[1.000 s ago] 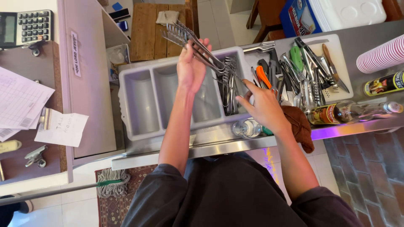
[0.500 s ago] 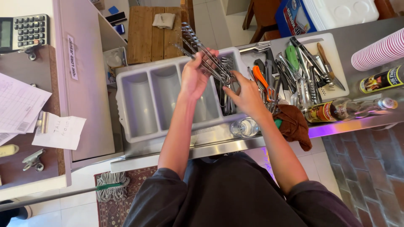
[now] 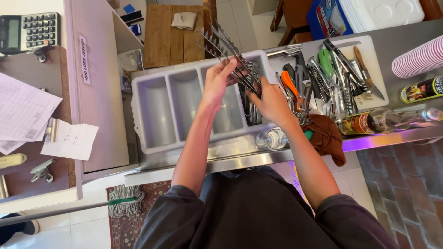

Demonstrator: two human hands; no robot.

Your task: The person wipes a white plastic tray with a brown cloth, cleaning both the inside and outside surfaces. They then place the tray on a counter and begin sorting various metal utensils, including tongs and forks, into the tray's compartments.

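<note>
Since the earlier frame the left hand [image 3: 217, 85] and right hand [image 3: 272, 101], both gripping the fork bundle [image 3: 228, 50], have shifted toward the grey cutlery tray's [image 3: 154, 147] right-end compartment, partly filled, while loose utensils [image 3: 332, 76] remain unsorted on the white board [image 3: 376, 62].

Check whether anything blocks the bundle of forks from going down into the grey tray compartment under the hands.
Nothing visible blocks it. Both the left hand and right hand grip the forks above the grey tray; the compartment below already holds some cutlery, but its top is open.

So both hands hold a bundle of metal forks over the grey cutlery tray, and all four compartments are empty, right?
Not quite. In the head view, the left hand and right hand hold the forks over the grey cutlery tray, but its rightmost compartment already holds cutlery; the other three are empty.
</note>
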